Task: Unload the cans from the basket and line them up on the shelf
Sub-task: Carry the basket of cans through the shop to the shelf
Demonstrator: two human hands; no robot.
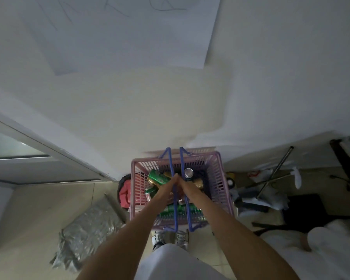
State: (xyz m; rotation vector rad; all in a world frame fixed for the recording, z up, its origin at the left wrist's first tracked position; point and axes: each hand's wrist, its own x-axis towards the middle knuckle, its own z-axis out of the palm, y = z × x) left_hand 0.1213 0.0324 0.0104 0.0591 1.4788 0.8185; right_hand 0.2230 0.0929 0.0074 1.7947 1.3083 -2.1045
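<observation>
Over the basket point(216, 190), both hands meet at the two blue handles point(182, 158): the left hand point(167, 190) and right hand point(187, 188) press together with fingertips touching, and each grip looks closed around the handles, though blur and the steep angle hide exactly how the fingers wrap. Inside the basket the cans point(158, 177) lie jumbled, green and gold ones on their sides and one silver-topped can point(188, 172) standing upright toward the basket's far wall. None has been taken out, and no shelf can be made out; only a pale wall rises beyond the basket. The main risk, as I judge it, is the load shifting: loose cans on their sides will roll if the basket tips, and with both hands bunched at one point on the handles there is little to stop it swinging or tilting. A slack hold on one handle could let that side drop and spill cans. Around the basket the floor is cluttered: a red thing point(124, 194) touching its left side, a crumpled silver sheet point(87, 231) further left, metal rods point(275, 174) and bags to its right. Setting the basket down on any of these would leave it unsteady, and a step into them could cause a trip.
</observation>
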